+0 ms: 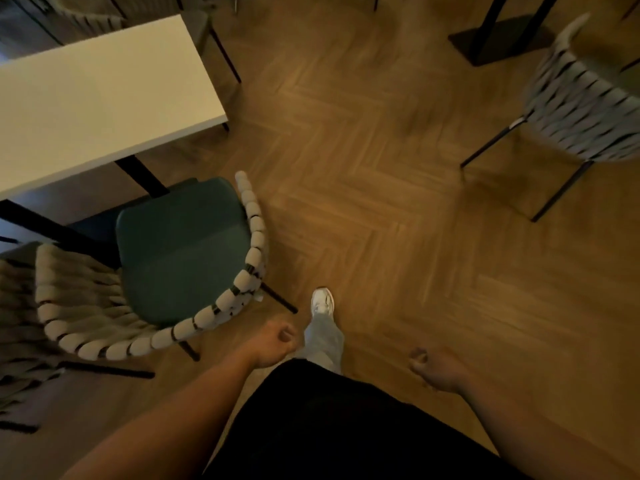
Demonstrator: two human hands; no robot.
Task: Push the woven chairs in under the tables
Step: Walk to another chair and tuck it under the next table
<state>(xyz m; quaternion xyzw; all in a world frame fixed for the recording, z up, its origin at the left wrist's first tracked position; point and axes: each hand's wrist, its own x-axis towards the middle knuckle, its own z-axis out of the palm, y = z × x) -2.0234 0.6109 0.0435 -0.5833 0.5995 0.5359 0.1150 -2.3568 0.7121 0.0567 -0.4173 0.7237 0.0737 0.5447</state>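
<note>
1. Woven chair (166, 268) with a dark green seat stands at the lower left. It sits just beside the near edge of the white table (97, 98), with its seat out in the open, not under the tabletop. It is turned at an angle to the table edge, and its curved strap back faces the person.
2. The left hand (275, 344) hangs near the rim of that chair's back but apart from it. Its fingers are loosely curled and it holds nothing.
3. The right hand (434, 370) hangs over bare floor, well apart from any chair. Its fingers are also loosely curled and it holds nothing.
4. A second woven chair (20, 323) is partly cut off at the left edge, just beside the first one. How it sits against the table cannot be told.
5. A third woven chair (581, 109) stands at the upper right on thin black legs, with its back toward the open floor. It is near a black table base (498, 39).
6. More chairs at the top left, beyond the white table, are too blurred to tell how they stand.
7. The wooden floor (381, 202) has a herringbone pattern.
8. A white shoe (322, 301) and a pale trouser leg (323, 337) are stepping forward between the two hands. A black top (346, 427) fills the bottom of the view.
</note>
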